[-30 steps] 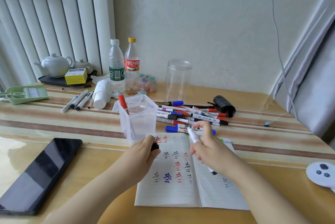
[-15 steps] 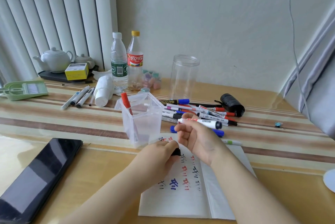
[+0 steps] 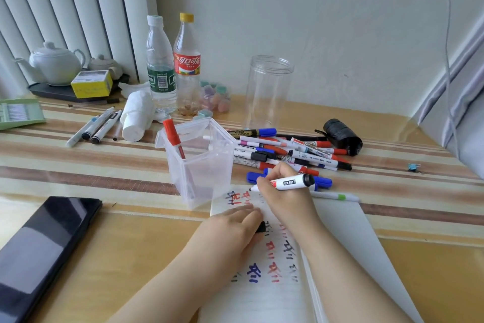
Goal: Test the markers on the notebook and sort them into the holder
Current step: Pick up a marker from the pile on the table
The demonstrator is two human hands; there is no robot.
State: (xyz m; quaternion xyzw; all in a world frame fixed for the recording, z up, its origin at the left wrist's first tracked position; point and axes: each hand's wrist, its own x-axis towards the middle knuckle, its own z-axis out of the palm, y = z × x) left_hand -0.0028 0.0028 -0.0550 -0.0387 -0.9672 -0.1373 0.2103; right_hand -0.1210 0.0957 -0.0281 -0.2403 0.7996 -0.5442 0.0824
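Striped tabletop [image 3: 78,171] held an open white notebook [image 3: 262,296] with many test marks. One red-capped marker [image 3: 172,136] stood in the clear plastic holder [image 3: 201,163]; a pile of loose markers [image 3: 288,152] waited. Right hand [image 3: 282,191] pinched a black-tipped white marker [image 3: 288,182]; left hand [image 3: 230,231] gripped its black cap [image 3: 260,227].

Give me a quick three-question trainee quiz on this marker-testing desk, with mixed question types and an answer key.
1. True or false: the clear holder already has a red-capped marker standing in it.
2. Multiple choice: what does the right hand grip? A) an uncapped white marker with its tip over the notebook; B) a water bottle; C) the phone.
3. Fill in: the left hand rests on the notebook and holds a small black ____, apparently from that marker.

Key: 1 true; 2 A; 3 cap.
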